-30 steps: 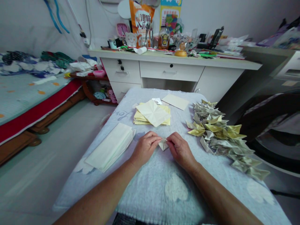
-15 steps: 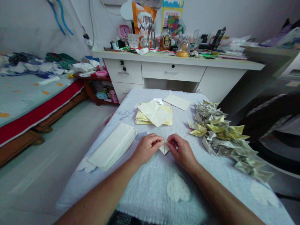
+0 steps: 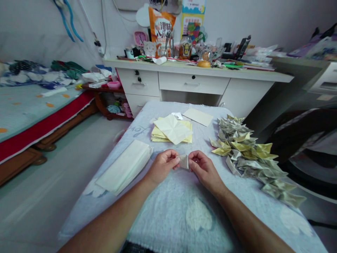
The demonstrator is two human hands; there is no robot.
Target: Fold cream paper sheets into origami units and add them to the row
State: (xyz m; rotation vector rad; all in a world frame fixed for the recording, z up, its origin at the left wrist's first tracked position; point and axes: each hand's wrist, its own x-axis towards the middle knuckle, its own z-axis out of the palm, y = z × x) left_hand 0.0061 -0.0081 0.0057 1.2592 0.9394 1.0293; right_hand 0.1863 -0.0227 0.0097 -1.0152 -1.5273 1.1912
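A small folded piece of cream paper point(image 3: 183, 161), now roughly triangular, is held just above the cloth-covered table. My left hand point(image 3: 164, 165) pinches its left side between thumb and fingers. At its right edge, the closed fingers of my right hand point(image 3: 203, 168) grip or touch the paper; the fingertips are partly hidden. Beyond my hands, a creased cream square point(image 3: 173, 129) lies on a stack of yellow paper point(image 3: 158, 136). Left of my left hand rests a thick stack of long white paper point(image 3: 123, 167). Several folded gold and silver-grey paper pieces point(image 3: 247, 154) are heaped to the right.
A flat cream card point(image 3: 198, 116) lies at the table's far end. Behind it stands a white desk point(image 3: 193, 82) crowded with a jar point(image 3: 185, 47), an orange bag point(image 3: 161, 30) and other items. A bed point(image 3: 39, 105) is at the left.
The folded paper has turned from a point-down diamond with a centre line to a sideways triangle. My hands have shifted slightly, the right fingers moving to the paper's right edge.
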